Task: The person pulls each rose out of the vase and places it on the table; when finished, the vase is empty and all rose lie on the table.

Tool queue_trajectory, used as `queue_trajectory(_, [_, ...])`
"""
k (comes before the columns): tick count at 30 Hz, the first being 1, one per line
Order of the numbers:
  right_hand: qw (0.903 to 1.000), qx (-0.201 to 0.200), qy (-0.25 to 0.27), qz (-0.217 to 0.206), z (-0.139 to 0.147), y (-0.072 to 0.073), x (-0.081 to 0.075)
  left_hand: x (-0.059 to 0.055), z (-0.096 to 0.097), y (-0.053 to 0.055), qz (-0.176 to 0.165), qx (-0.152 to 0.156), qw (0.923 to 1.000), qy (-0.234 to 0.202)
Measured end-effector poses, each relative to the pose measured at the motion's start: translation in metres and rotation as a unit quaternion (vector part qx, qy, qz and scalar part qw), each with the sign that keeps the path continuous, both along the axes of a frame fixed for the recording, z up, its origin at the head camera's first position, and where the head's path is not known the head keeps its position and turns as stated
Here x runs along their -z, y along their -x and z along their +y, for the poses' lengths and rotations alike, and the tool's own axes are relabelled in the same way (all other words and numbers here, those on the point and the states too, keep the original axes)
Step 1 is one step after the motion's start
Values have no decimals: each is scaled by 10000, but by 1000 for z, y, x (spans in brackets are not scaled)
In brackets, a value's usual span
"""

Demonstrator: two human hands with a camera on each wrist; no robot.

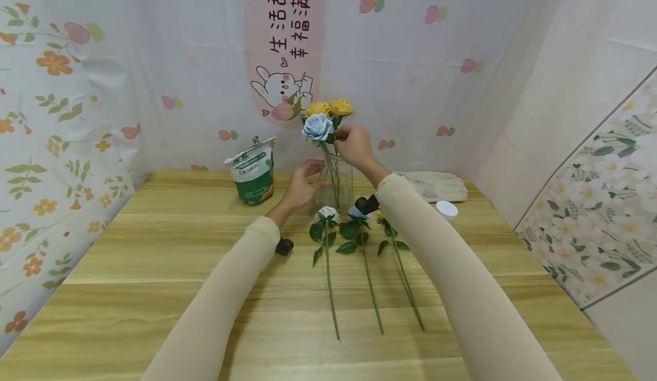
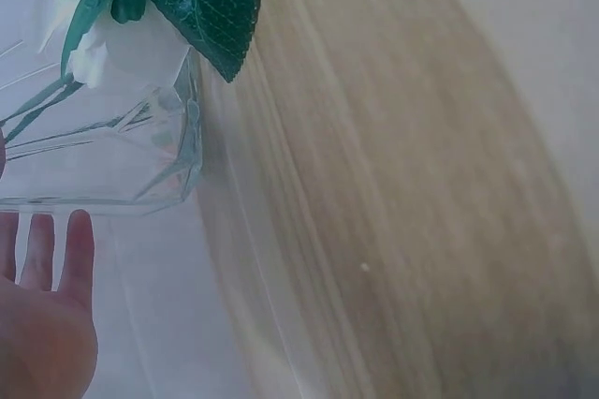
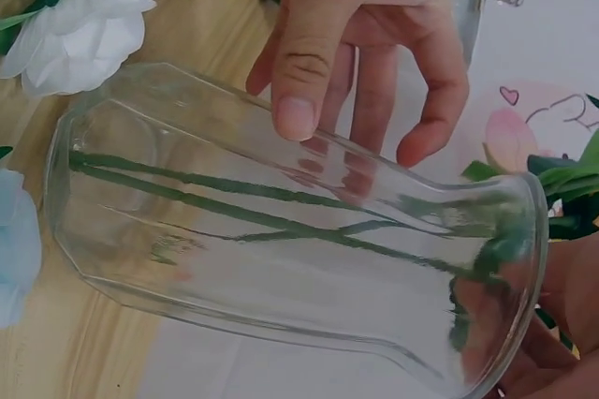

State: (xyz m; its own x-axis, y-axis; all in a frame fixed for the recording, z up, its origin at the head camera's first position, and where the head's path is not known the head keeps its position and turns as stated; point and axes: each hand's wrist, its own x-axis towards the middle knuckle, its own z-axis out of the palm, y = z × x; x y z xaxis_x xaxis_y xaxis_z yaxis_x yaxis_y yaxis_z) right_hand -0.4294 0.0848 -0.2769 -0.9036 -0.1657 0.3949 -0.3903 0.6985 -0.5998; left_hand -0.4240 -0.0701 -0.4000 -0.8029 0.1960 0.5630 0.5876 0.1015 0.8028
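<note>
A clear glass vase (image 1: pixel 346 184) stands upright near the back of the table with yellow roses (image 1: pixel 341 107) and a light blue rose (image 1: pixel 317 126) above its mouth. My right hand (image 1: pixel 355 146) pinches the blue rose's stem just under the bloom. Green stems (image 3: pixel 243 195) show through the glass. Beside the vase's left side, my left hand (image 1: pixel 301 184) has its thumb in front and its fingers (image 2: pixel 79 254) loosely extended at the glass. In front lie a white rose (image 1: pixel 327 215), another light blue rose (image 1: pixel 357 214) and a yellow rose (image 1: pixel 388 227), partly hidden by my right sleeve.
Left of the vase stands a green and white pouch (image 1: pixel 254 175) with a clip on top. Folded whitish gloves (image 1: pixel 441 186) and a small white-topped container (image 1: pixel 447 209) are at the back right. A patterned curtain (image 1: pixel 205 84) hangs behind the table.
</note>
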Motion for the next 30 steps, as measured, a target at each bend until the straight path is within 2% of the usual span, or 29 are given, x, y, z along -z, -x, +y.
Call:
queue_trajectory(14, [9978, -327, 442, 357, 10, 2, 5, -3, 2, 0, -106, 66, 9999, -97])
queue_trajectory(24, [9933, -479, 1002, 327, 15, 0, 6, -8, 2, -4, -344, -73, 9991, 226])
queue_trajectory(30, [9920, -518, 1073, 415, 16, -3, 4, -11, 0, -6, -491, -252, 9971, 520])
